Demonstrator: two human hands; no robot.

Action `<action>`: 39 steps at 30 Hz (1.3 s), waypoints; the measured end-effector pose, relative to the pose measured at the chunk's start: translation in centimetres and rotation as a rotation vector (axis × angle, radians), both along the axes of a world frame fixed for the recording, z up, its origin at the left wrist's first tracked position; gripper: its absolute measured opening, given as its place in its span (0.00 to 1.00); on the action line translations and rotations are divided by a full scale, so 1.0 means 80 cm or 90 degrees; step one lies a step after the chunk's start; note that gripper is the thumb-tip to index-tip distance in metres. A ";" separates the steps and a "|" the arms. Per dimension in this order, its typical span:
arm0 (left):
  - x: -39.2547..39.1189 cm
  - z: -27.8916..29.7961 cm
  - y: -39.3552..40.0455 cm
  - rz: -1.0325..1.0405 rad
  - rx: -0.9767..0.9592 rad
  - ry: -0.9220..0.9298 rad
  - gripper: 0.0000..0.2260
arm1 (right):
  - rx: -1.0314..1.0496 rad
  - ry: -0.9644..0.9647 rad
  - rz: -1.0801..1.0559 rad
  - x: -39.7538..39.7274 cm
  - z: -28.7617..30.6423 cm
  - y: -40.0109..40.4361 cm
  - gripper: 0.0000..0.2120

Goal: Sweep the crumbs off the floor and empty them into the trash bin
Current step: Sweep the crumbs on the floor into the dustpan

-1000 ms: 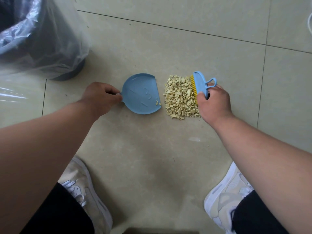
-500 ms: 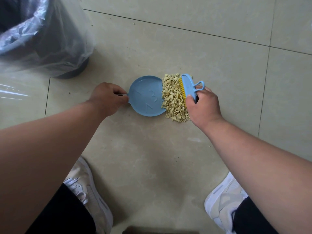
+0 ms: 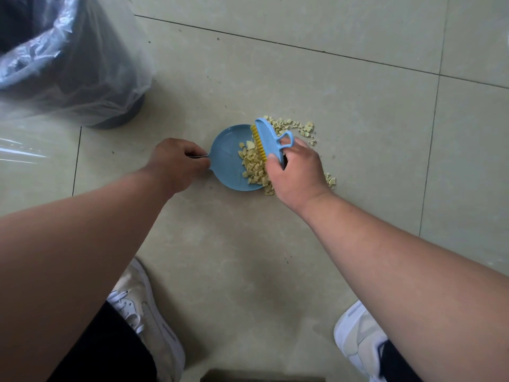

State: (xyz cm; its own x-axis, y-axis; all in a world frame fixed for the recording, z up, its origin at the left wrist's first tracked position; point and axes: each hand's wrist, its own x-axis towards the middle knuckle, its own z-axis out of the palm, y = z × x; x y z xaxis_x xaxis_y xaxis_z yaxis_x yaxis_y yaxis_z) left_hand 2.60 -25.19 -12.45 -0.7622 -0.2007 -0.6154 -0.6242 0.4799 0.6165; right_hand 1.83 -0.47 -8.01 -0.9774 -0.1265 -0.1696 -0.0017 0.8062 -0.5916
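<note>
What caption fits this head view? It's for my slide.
Right hand brushes crumbs into a dustpan held by the left hand.

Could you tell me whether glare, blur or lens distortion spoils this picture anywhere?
In the head view, light streaks glare on the bin liner; the crumbs, brush and dustpan read fairly sharp; the floor's tile lines look bowed by the wide-angle lens.

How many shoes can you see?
2. One shoe is at the bottom left, under the left arm. The other shoe is at the bottom right, under the right arm. Both are partly hidden by the arms and dark trousers.
</note>
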 end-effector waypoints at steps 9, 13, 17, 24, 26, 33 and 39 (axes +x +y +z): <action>0.001 -0.005 -0.023 0.030 -0.023 0.013 0.01 | 0.134 0.014 -0.178 -0.061 -0.001 0.094 0.12; -0.006 -0.001 -0.026 0.050 -0.023 0.023 0.01 | 0.158 -0.031 -0.187 -0.070 -0.008 0.107 0.11; -0.009 0.003 -0.024 0.042 -0.041 0.017 0.01 | 0.154 -0.051 -0.133 -0.068 -0.009 0.086 0.08; -0.009 0.001 -0.023 0.041 -0.039 0.020 0.02 | 0.081 -0.051 -0.076 -0.060 -0.006 0.026 0.09; -0.007 0.000 -0.023 0.046 -0.035 0.017 0.02 | 0.063 -0.056 -0.066 -0.055 -0.005 0.011 0.09; -0.007 0.001 -0.021 0.053 -0.035 0.013 0.01 | 0.005 -0.060 0.014 -0.017 -0.008 -0.030 0.10; -0.005 0.003 -0.025 0.052 -0.037 0.009 0.01 | -0.011 -0.035 0.044 -0.018 0.006 -0.030 0.07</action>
State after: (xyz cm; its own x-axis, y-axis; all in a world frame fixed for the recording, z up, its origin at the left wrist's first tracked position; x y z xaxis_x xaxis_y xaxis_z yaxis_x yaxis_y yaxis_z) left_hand 2.18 -27.18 -12.25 -0.7506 -0.2977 -0.5899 -0.6539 0.4637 0.5979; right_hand 0.42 -2.90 -7.53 -0.9556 -0.1962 -0.2200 -0.0238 0.7950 -0.6061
